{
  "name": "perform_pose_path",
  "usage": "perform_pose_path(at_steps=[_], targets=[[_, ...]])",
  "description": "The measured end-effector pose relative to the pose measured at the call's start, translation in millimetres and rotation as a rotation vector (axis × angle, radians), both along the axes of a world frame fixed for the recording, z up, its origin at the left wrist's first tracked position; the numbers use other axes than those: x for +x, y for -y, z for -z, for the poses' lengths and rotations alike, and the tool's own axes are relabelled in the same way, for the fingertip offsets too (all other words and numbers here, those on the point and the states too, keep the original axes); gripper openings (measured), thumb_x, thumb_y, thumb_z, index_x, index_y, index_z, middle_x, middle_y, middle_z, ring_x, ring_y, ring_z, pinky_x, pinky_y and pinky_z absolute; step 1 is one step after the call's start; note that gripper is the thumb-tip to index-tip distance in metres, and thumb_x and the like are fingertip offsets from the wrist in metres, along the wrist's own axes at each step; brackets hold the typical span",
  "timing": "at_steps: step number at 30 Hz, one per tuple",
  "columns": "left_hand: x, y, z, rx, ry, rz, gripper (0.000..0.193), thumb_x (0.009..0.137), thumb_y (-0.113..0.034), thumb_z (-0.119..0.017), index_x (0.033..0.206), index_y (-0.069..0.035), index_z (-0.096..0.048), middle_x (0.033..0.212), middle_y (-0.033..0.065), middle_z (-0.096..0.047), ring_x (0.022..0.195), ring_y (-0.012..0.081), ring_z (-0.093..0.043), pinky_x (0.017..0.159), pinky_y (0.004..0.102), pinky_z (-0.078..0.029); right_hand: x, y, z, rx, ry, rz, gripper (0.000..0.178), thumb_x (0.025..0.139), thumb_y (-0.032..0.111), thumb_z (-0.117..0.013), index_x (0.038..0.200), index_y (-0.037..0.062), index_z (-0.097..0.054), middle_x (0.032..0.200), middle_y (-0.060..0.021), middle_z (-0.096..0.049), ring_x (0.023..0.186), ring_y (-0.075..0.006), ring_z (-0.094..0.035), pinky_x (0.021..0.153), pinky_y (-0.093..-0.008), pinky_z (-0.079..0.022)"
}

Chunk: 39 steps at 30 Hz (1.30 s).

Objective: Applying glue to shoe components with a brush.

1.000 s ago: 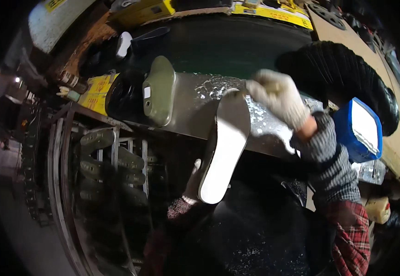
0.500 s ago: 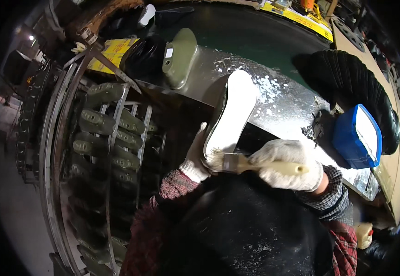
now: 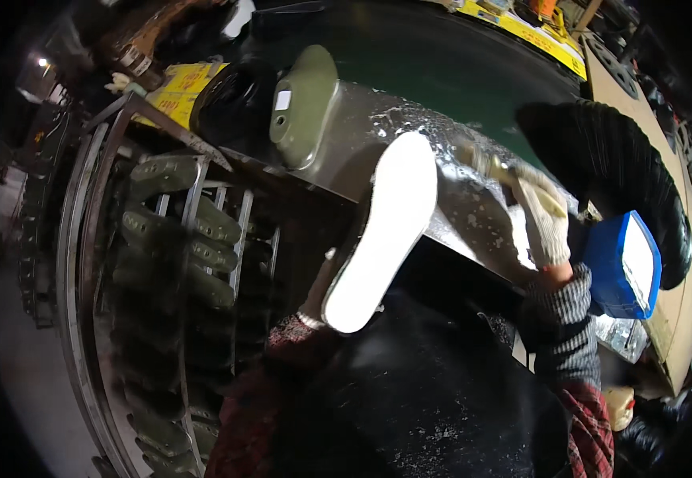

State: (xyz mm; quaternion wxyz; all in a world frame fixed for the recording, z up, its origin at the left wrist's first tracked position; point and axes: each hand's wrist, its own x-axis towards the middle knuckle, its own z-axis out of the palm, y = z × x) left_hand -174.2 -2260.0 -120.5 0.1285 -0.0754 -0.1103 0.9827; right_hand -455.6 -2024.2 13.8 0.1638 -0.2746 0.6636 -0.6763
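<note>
A shoe-sole-shaped piece (image 3: 386,227) with a bright white face slants up from my lap toward the metal-topped bench. My left hand (image 3: 316,293) grips its lower left side from beneath, its fingers mostly hidden behind the piece. In a white work glove, my right hand (image 3: 543,209) is closed round a paintbrush (image 3: 489,166). The brush is blurred, with its bristles pointing left above the white-spattered metal (image 3: 453,191), apart from the white piece. Right of that hand stands a blue tub (image 3: 609,267) with white contents.
An olive-green foot-shaped form (image 3: 306,111) with a white label lies on the bench beside a black item (image 3: 234,103). A metal rack (image 3: 191,215) of similar green forms stands at left. A stack of black pieces (image 3: 617,175) lies at right, near yellow packaging (image 3: 533,36).
The brush has left the lower end of the white piece; my right hand has carried it up and right over the bench. The piece has shifted slightly left and down.
</note>
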Motion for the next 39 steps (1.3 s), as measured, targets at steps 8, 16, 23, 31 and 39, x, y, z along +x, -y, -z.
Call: perform_pose_path(at_steps=[8, 16, 23, 31, 39], targets=[[1, 0, 2, 0.032, -0.074, -0.103, 0.077, 0.095, -0.069, -0.038, 0.15, -0.015, -0.039, 0.15, 0.0146, -0.045, 0.128, 0.0422, -0.052, 0.101, 0.0734, -0.035, 61, -5, -56, 0.106, -0.851, -0.569, 0.048, 0.079, -0.002, -0.073, 0.125, 0.0041, -0.061, 0.092, -0.0148, -0.066, 0.078, -0.0264, -0.066, 0.065, -0.0337, -0.053], [-11, -5, -42, -0.171, -0.031, -0.073, 0.067, 0.1, -0.057, -0.039, 0.148, -0.01, -0.04, 0.142, 0.0159, -0.052, 0.123, 0.0362, -0.054, 0.102, 0.0546, -0.045, -35, 62, -49, 0.309, -0.859, -0.26, 0.02, 0.087, 0.013, -0.069, 0.106, 0.0069, -0.071, 0.092, -0.0156, -0.063, 0.084, -0.0356, -0.063, 0.074, -0.0402, -0.052], [-21, 2, -92, -0.474, -0.048, -0.154, 0.056, 0.1, -0.053, -0.045, 0.138, -0.013, -0.05, 0.125, 0.0138, -0.063, 0.094, 0.0385, -0.068, 0.061, 0.0619, -0.059, 64, 25, -97, 0.149, -0.867, -0.795, 0.025, 0.088, 0.006, -0.069, 0.113, 0.0027, -0.067, 0.103, -0.0141, -0.067, 0.085, -0.0258, -0.067, 0.072, -0.0352, -0.054], [-176, 55, -127, -0.382, 0.145, -0.539, 0.043, 0.096, -0.021, -0.065, 0.131, -0.001, -0.049, 0.119, 0.0188, -0.059, 0.105, 0.0336, -0.063, 0.091, 0.0476, -0.057, 83, -18, -94, 0.152, -0.657, -0.309, 0.023, 0.08, 0.001, -0.074, 0.103, 0.0008, -0.07, 0.095, -0.0157, -0.067, 0.086, -0.0298, -0.067, 0.076, -0.0356, -0.053], [-154, 134, -210, -1.719, 0.097, -1.265, 0.033, 0.093, -0.007, -0.063, 0.124, 0.0, -0.056, 0.118, 0.011, -0.061, 0.105, 0.0187, -0.061, 0.093, 0.0321, -0.052, 77, -55, -70, 0.312, -0.516, -0.024, 0.015, 0.082, 0.005, -0.072, 0.097, 0.0021, -0.069, 0.09, -0.0134, -0.068, 0.083, -0.0288, -0.065, 0.076, -0.0365, -0.052]])
